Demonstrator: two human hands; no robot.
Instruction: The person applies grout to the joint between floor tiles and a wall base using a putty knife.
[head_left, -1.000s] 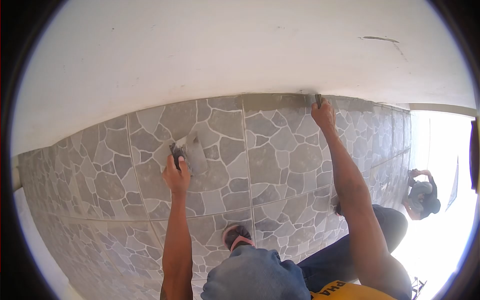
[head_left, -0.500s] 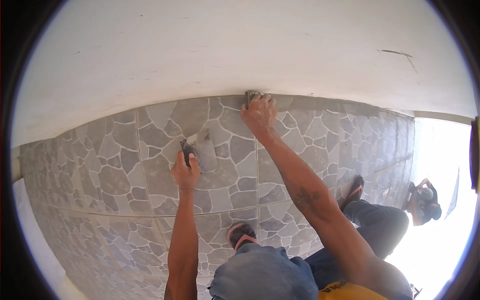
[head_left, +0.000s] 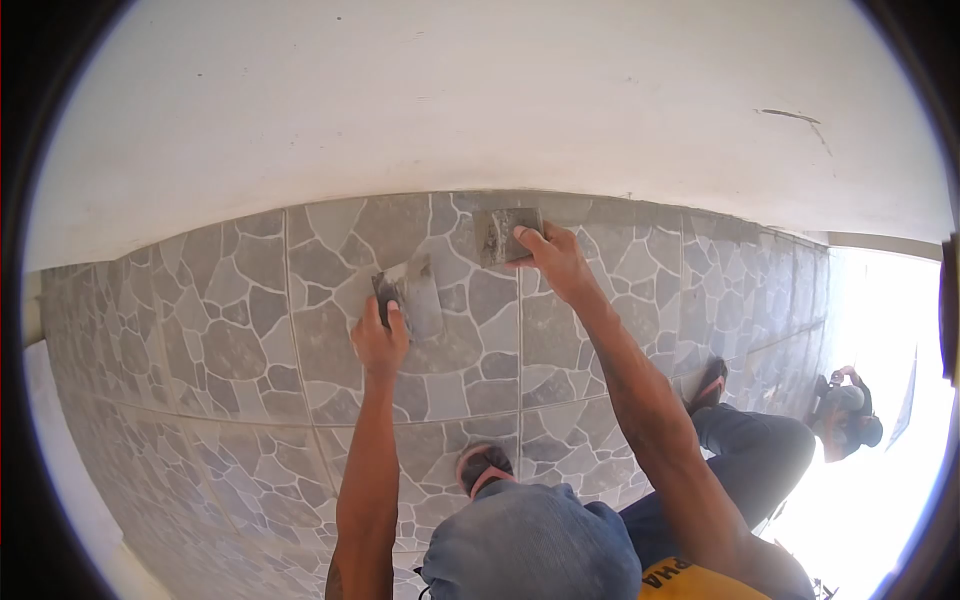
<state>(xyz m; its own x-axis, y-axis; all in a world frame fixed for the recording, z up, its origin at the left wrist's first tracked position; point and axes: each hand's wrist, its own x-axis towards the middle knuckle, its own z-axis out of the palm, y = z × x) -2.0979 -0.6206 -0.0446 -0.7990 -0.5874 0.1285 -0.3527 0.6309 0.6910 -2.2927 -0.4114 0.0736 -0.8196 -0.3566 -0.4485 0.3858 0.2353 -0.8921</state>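
Flat against the tiles, scraper (head_left: 508, 234) sits under right fingers (head_left: 530, 240).

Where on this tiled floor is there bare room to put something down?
Bare tiles spread left of the left hand and its trowel. More lie right of the right hand, along the white wall. It is crowded between the hands and near the sandalled foot.

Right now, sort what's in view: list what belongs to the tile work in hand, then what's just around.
In the job:
left hand holding a trowel
right hand holding a flat scraper
tiled floor
seam along the white wall

Just around:
sandals
another person crouching far right
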